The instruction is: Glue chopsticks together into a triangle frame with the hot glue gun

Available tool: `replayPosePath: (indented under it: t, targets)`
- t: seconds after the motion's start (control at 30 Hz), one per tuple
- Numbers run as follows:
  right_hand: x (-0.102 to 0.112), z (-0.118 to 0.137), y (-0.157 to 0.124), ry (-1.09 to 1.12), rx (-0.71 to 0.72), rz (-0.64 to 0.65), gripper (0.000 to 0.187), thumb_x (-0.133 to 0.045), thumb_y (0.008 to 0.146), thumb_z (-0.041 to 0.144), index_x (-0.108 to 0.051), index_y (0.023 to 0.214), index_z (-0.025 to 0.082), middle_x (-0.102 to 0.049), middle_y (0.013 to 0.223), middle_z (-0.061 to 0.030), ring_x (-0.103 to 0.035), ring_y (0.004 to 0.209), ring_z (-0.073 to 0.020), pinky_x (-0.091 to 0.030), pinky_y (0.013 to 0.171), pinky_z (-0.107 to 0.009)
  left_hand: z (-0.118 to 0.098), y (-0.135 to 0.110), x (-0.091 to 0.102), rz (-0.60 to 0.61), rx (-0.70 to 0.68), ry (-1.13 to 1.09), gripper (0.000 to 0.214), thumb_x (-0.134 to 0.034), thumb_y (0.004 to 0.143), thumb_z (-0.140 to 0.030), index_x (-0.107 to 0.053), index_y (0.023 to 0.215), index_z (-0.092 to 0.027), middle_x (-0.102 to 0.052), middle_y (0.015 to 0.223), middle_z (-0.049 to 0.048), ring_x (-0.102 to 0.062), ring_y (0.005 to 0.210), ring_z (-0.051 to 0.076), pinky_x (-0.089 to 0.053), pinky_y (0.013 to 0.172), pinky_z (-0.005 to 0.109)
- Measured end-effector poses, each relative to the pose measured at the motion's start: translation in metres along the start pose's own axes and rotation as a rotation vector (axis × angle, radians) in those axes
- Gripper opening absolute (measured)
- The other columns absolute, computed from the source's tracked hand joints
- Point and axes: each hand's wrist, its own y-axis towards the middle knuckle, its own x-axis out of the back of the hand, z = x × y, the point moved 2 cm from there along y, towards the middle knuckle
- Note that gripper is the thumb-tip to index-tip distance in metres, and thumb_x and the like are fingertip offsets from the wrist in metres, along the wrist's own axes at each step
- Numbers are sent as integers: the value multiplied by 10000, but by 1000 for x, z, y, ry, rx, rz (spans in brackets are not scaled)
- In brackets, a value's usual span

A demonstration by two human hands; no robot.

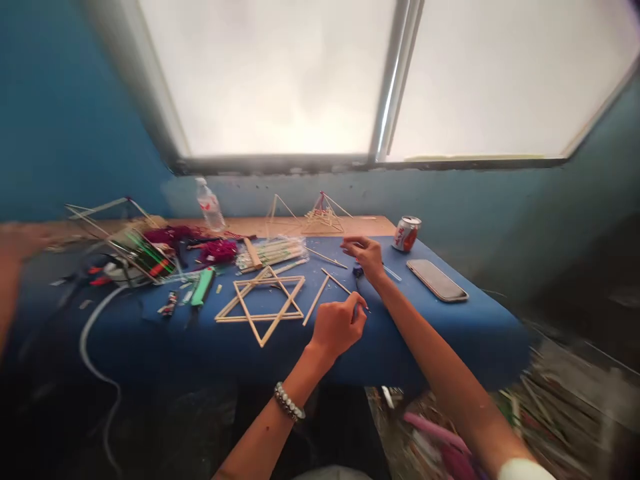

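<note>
My left hand [340, 325], with a beaded bracelet [289, 402] on its wrist, is closed near the table's front edge. A thin wooden stick [336, 281] runs into its pinched thumb and forefinger. Above and to the right, my right hand [367, 257] has its fingertips drawn together; anything between them is too small to make out. To the left of my hands, a six-pointed star made of wooden sticks [275, 319] lies flat on the blue tabletop [400, 347]. Another loose stick [316, 301] rests between the star and my left hand.
A phone [437, 280] and a drink can [407, 233] are at the right. Bagged sticks [280, 252], a green utility knife [203, 287], purple tinsel [217, 251], a bottle [210, 205] and a stick pyramid [325, 212] lie behind or left. A blurred arm of another person [15, 253] enters at left.
</note>
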Motion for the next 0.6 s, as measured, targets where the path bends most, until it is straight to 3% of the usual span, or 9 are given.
replayPosePath:
  t: [0.1, 0.23, 0.4, 0.6]
  targets:
    - [1, -5, 2, 58, -22, 22, 380, -857, 568, 409, -697, 801, 155, -699, 762, -43, -702, 800, -196, -597, 758, -332, 6, 12, 12, -3, -30, 88, 217, -439, 940, -267, -639, 1025, -264, -690, 678, -15, -686, 690, 179, -379, 624, 268]
    - [6, -8, 8, 139, -63, -21, 383, -865, 551, 389, -665, 778, 155, -673, 756, -34, -680, 724, -175, -587, 664, -298, 17, 23, 8, 48, -85, 199, 223, -424, 944, -239, -636, 1014, -239, -720, 744, 24, -705, 744, 200, -394, 635, 272]
    - [13, -3, 10, 209, -58, -63, 357, -840, 528, 349, -633, 750, 161, -605, 729, 24, -602, 627, -87, -566, 702, -251, 20, 23, 2, 69, -50, 232, 222, -424, 960, -255, -635, 1030, -238, -730, 792, 44, -710, 785, 212, -403, 660, 281]
    - [13, -3, 7, 282, -102, -23, 440, -812, 505, 240, -605, 890, 199, -619, 734, 54, -601, 652, -86, -550, 725, -236, 20, 21, 6, 68, -10, 167, 225, -439, 959, -269, -655, 1015, -242, -714, 761, 26, -693, 785, 194, -391, 677, 274]
